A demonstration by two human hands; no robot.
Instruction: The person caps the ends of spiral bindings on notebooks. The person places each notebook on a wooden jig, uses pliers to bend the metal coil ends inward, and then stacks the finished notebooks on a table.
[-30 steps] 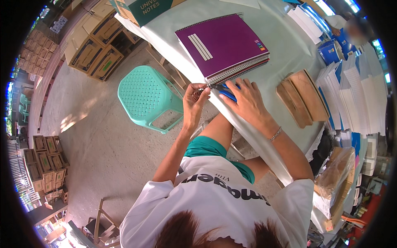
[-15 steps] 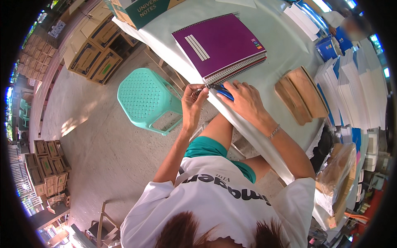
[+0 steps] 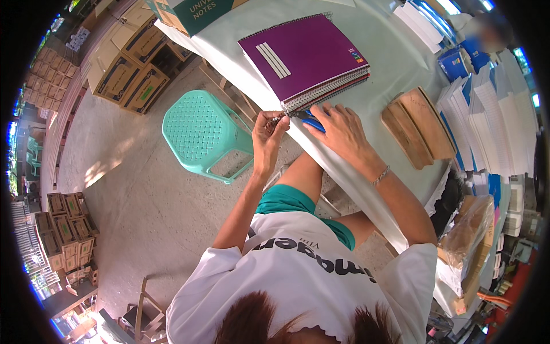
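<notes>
While my left hand (image 3: 267, 136) pinches what looks like a bunch of coiled dark wire (image 3: 274, 122), my right hand (image 3: 344, 133) grips blue-handled pliers (image 3: 313, 122) at the center of the frame, their dark nose beside the near corner of a purple-covered notebook stack (image 3: 309, 60). I follow from a distance; the stack lies on a white-covered table (image 3: 395, 74) at upper center, metal spiral bindings (image 3: 327, 92) lining its lower edge. By my reading, the bindings along that edge are in place, while the work at the corner is under way and unfinished. How many notebooks are done I cannot tell, nor whether the nose has closed on the wire. At left of center stands a mint-green stool (image 3: 197, 135); wooden blocks (image 3: 415, 129) rest at right.
</notes>
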